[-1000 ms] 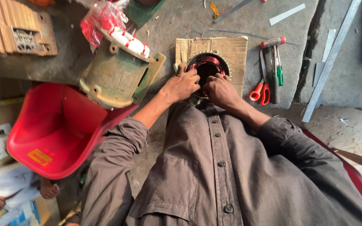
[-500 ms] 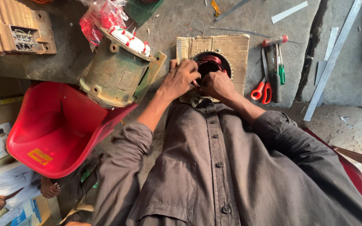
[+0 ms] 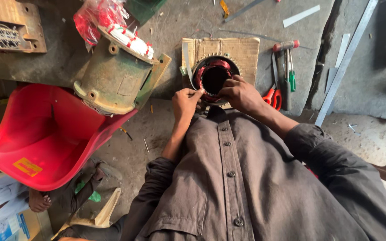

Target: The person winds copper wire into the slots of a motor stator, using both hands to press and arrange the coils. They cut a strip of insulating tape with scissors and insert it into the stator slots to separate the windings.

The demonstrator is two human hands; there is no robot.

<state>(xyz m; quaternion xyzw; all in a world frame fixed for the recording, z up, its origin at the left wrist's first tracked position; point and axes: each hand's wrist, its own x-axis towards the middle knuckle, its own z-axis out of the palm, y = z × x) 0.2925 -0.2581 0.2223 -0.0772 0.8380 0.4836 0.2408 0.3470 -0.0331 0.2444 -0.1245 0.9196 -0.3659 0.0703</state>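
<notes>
A round motor stator (image 3: 214,78) with red copper windings sits on a piece of cardboard (image 3: 242,50) on the concrete floor. My left hand (image 3: 186,101) pinches at the near left rim of the stator, fingertips pressed on the windings. My right hand (image 3: 240,93) rests on the near right rim, fingers curled over the edge. A pale strip of insulating paper (image 3: 186,60) stands at the stator's left side. What the fingers pinch is too small to tell.
A green motor housing (image 3: 115,78) lies tilted to the left, beside a red plastic chair (image 3: 41,134). Red-handled scissors (image 3: 273,97), screwdrivers (image 3: 287,71) and a long metal strip (image 3: 345,62) lie right of the stator. Another person's foot (image 3: 39,201) shows at lower left.
My left hand has slid from the top of the stator down to its near left rim. The view has drawn back, so the stator's bore now shows.
</notes>
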